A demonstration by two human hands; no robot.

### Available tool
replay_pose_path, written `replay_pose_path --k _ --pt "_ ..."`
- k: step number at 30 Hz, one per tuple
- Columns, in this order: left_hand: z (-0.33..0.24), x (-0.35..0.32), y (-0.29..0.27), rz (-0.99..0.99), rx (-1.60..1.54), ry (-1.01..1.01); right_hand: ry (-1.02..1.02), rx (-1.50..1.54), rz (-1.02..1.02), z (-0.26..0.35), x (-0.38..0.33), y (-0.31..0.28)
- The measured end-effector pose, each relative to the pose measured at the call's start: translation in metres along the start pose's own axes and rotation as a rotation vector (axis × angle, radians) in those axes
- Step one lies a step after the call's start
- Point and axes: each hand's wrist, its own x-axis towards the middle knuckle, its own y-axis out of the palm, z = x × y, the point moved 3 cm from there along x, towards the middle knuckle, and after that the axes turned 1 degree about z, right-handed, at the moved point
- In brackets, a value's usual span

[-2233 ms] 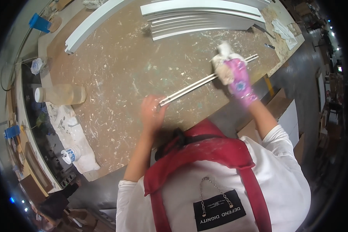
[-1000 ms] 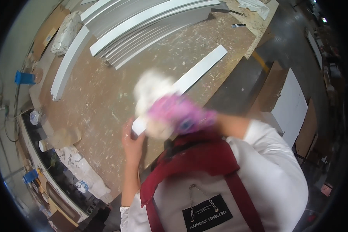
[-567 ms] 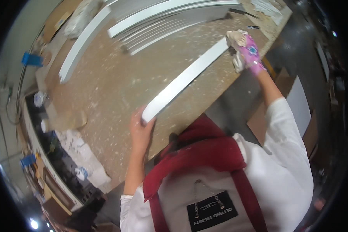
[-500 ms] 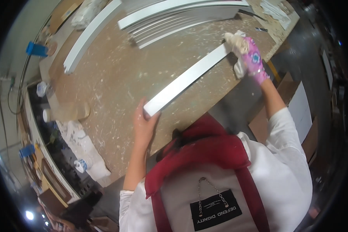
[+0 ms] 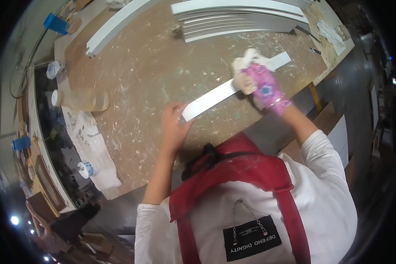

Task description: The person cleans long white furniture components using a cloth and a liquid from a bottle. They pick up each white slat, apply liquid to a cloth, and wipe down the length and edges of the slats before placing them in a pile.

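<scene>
A long white strip (image 5: 212,99) lies slantwise over the worktable, its lower left end in the bare fingers of my left hand (image 5: 174,126). The thumb and fingers close around that end. My right hand (image 5: 263,88) wears a pink flowered glove with cream fingers. It grips a crumpled white cloth (image 5: 253,56) and presses it onto the strip beyond the middle. The strip's far end sticks out past the cloth. Glove and cloth hide the stretch of strip beneath them.
A stack of white strips (image 5: 242,24) lies at the back of the speckled brown worktable (image 5: 141,97). Another long strip (image 5: 114,28) is at the back left. On the left are a capped plastic bottle (image 5: 86,100), a stained cloth (image 5: 92,145) and a small tub (image 5: 87,169).
My right hand and the cloth have slid from the strip's far end toward the middle, uncovering that end. My left hand still holds the near end. The whole view has shifted slightly.
</scene>
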Motion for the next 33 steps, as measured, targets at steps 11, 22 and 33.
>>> replay_pose_path --k 11,22,33 --pt "0.014 -0.007 0.004 -0.041 -0.069 -0.068 -0.270 0.448 0.475 0.070 0.019 0.067" --pt "0.013 -0.006 0.000 0.023 -0.084 -0.047 -0.547 0.133 0.372 0.105 0.045 0.020" --pt "0.013 -0.006 -0.005 0.005 -0.205 -0.145 -0.644 0.168 0.452 0.134 0.063 0.030"
